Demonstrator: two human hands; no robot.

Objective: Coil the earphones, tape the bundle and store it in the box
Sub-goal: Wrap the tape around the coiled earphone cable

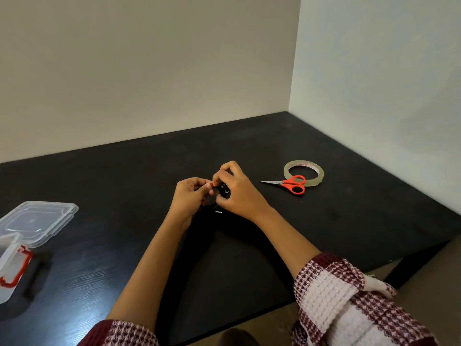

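Observation:
Both hands meet over the middle of the black table (324, 216). A small black bundle of earphones (222, 190) sits between them, mostly hidden by fingers. My left hand (190, 196) grips the bundle from the left with curled fingers. My right hand (237, 188) pinches it from the right and above. A roll of clear tape (303, 173) lies flat to the right, with orange-handled scissors (290, 184) resting against it. The clear plastic box (10, 268) with a red clasp stands at the left edge, its lid (37, 221) lying behind it.
Walls close off the table at the back and on the right, meeting in a corner. The table's front right corner and one black leg (411, 268) show above a brown floor. Patterned red-and-white sleeves cover my forearms near the bottom.

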